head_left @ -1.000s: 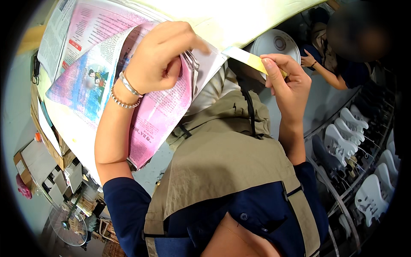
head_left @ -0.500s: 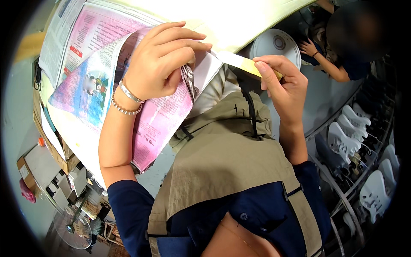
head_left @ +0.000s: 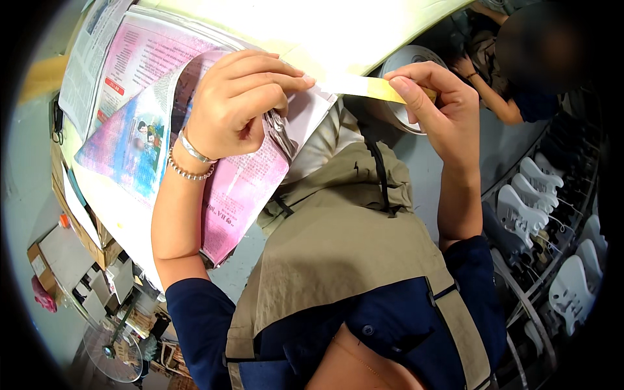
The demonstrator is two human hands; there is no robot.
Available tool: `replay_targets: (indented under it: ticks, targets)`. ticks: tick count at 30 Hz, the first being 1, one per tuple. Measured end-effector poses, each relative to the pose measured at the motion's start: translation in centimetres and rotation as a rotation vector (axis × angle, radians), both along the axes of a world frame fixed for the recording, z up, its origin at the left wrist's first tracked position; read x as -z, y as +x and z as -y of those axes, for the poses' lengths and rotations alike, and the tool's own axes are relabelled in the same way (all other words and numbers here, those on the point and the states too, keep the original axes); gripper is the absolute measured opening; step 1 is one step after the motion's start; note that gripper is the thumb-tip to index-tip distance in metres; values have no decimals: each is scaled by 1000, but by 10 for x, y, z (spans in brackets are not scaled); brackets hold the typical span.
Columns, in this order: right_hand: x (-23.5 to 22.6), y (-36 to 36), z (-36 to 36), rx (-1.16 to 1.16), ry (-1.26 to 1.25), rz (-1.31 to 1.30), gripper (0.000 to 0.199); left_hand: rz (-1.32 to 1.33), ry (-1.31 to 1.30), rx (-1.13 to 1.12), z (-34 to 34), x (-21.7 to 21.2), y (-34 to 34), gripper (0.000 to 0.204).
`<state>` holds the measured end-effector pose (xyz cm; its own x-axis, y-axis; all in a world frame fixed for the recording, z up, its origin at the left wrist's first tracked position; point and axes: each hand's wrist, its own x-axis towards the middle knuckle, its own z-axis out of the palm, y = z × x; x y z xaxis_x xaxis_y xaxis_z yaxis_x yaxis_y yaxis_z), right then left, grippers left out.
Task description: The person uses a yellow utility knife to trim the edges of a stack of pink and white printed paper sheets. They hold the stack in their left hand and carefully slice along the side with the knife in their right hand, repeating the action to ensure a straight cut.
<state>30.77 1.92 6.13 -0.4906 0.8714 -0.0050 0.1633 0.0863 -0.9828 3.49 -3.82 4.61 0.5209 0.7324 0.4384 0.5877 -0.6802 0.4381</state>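
Note:
A strip of yellow masking tape [head_left: 374, 88] is stretched between my two hands above the table edge. My right hand [head_left: 445, 107] pinches its right end between thumb and fingers. At the strip's left end are the fingertips of my left hand [head_left: 244, 107], closed on it with the thumb mostly hidden. Beneath my left hand lies newspaper [head_left: 244, 185] with pink and blue stains, its near part hanging over the table edge. A folded sheet corner [head_left: 133, 143] shows left of my wrist, and crumpled paper [head_left: 279, 133] is just below my left palm.
The pale yellow table [head_left: 364, 29] curves across the top. A round white container [head_left: 413, 58] stands beyond my right hand. Another person [head_left: 513, 104] works at the upper right. White guitar-body shapes [head_left: 523, 205] hang on a metal rack at right. A clear-bladed fan [head_left: 110, 351] stands lower left.
My right hand has moved right and slightly up, drawing the tape out straighter. My left hand has dipped a little. The other person's hand and arm have shifted.

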Motion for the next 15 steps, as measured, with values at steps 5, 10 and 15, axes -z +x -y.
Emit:
replay_targets:
  ticks: [5,10,15]
  targets:
    - [0,2,-2,-2,5,18,16,-13,-5,2,0,0,2,11]
    - [4,2,-2,-4,5,36,15,-20,-3,25,-2,0,0,22]
    - [2,-1,-5,-36,17,59,15,2,-31,27,-1,0,-1,40]
